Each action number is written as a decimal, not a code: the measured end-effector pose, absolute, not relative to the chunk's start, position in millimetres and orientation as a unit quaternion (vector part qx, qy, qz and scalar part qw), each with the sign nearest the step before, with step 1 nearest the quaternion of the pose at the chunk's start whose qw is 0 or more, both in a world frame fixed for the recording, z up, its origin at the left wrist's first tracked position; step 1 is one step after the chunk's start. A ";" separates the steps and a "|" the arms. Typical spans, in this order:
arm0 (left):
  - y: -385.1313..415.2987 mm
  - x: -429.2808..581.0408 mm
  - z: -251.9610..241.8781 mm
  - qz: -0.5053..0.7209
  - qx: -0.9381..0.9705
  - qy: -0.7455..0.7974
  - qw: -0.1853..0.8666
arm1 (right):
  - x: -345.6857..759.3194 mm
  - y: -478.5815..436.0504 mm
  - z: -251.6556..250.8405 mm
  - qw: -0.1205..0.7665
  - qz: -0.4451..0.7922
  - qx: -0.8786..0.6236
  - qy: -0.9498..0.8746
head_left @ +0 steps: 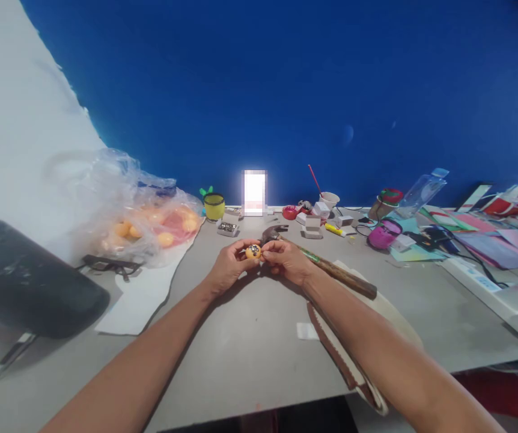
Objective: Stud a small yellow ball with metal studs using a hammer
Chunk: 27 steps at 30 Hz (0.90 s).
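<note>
An orange ping-pong ball (253, 251) with several shiny silver and dark spots on its near face is held above the grey table. My left hand (232, 264) grips it from the left between thumb and fingers. Against the ball's right side, the fingertips of my right hand (285, 260) are pinched together; whatever they hold is too small to make out. Just behind my right hand lies a claw hammer (347, 278), its head partly hidden by the fingers. Beyond my left hand sits a small open box (228, 228) of tiny silver pieces.
A clear plastic bag (126, 207) of orange balls stands at the left, with glasses (112, 264) in front. A large dark cylinder (29, 276) lies nearer. Folded cloth (338, 346) is under my right forearm. Cups, small boxes, coloured paper (493, 237) and a power strip (488, 294) stretch rightward.
</note>
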<state>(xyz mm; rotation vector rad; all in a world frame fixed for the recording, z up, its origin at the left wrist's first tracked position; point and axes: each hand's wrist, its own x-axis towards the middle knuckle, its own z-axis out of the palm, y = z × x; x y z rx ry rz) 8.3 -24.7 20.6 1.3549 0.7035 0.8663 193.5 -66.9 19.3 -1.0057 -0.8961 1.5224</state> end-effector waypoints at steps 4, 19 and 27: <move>-23.2 9.1 19.6 0.380 0.603 0.314 0.628 | 194.5 -66.4 18.8 0.525 0.643 -0.419 -0.367; -24.4 9.1 20.5 0.384 0.621 0.328 0.600 | 195.0 -65.7 17.2 0.518 0.640 -0.433 -0.368; -26.5 7.8 24.9 0.365 0.631 0.339 0.594 | 194.7 -65.9 16.4 0.519 0.641 -0.425 -0.374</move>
